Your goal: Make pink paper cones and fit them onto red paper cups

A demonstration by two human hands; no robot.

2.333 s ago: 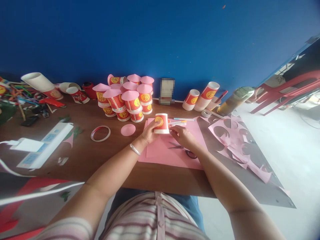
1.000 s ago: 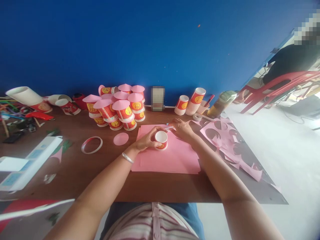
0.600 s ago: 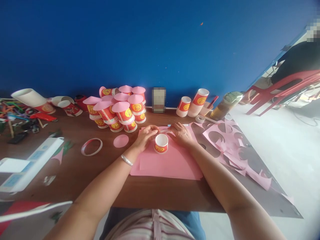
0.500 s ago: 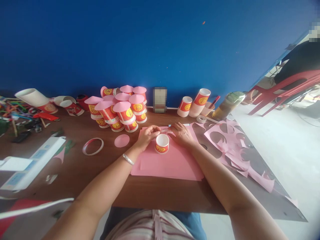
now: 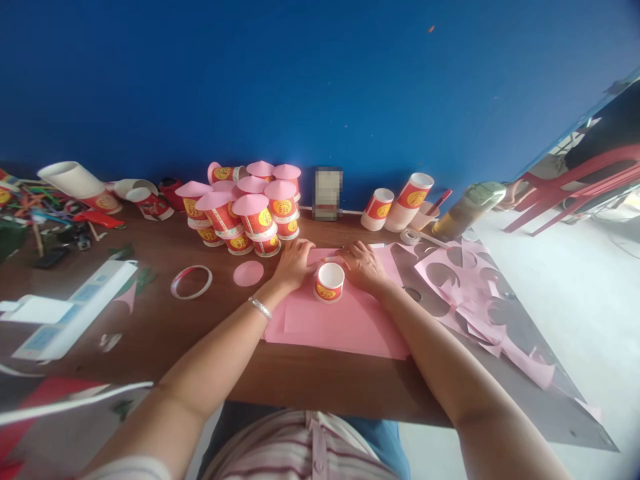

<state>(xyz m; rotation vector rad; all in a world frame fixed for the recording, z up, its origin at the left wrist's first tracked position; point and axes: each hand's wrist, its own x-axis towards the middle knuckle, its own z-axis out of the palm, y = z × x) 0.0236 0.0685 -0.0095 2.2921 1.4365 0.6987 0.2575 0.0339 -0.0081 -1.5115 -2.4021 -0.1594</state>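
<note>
A short red-and-white paper cup with a yellow emblem stands upright, its open rim facing up, on a stack of pink paper. My left hand rests at the paper's far left edge, its fingers stretched forward and apart from the cup. Just behind and to the right of the cup is my right hand, its fingers bent down over the paper. A slim pale stick-like piece pokes out from under the right fingertips; its kind is unclear. Left of my left hand lies a pink paper disc.
Cups with pink cone tops are stacked at the back left. A tape roll and power strip lie left. Taller cups, a bottle and cut pink scraps are right. A red chair stands beyond.
My left hand has let go of its pinch near the cup and flattened at the paper's far left edge. My right hand stays behind the cup, its fingers lower. The view has shifted slightly.
</note>
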